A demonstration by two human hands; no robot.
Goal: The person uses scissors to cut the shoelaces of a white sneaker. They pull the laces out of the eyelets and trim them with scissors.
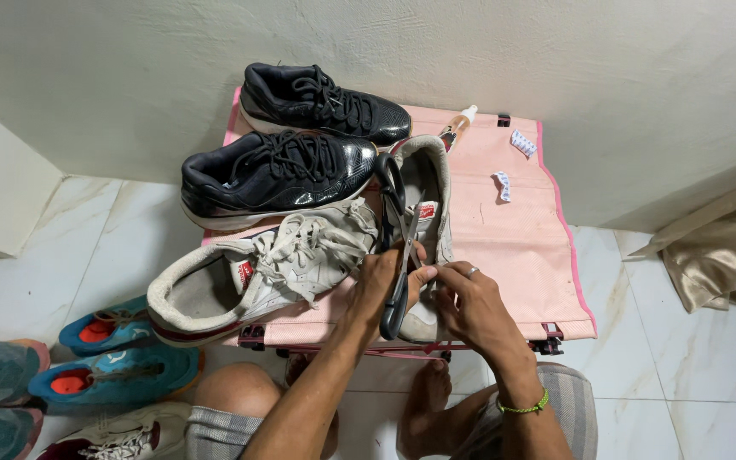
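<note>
The pink counter (521, 247) served as the landmark. At its far end stood two black shoes (278, 175), both fully laced and looking finished. On its left half, nearer the person, a white shoe (249, 273) lay on its side with its laces loose and bunched over the tongue, so that one seemed undone or not yet redone. In the middle of the counter, toward its near edge, a second white shoe (423, 196) lay toe toward the person, its collar toward the wall; no lace showed on it, so I judged its work to be only partly through. The left hand (385, 277) was closed on a black strap (392, 255) that looped from the shoe's collar down past the counter's near edge. The right hand (462, 298) pinched narrowly at something beside the strap; I could not tell what. A small spray bottle (457, 126) lay at the far edge, and two small white pieces (513, 162) on the right half.

The hands hid the shoe's toe. The blue shoes (117, 353) left of the counter were cut by the frame.
</note>
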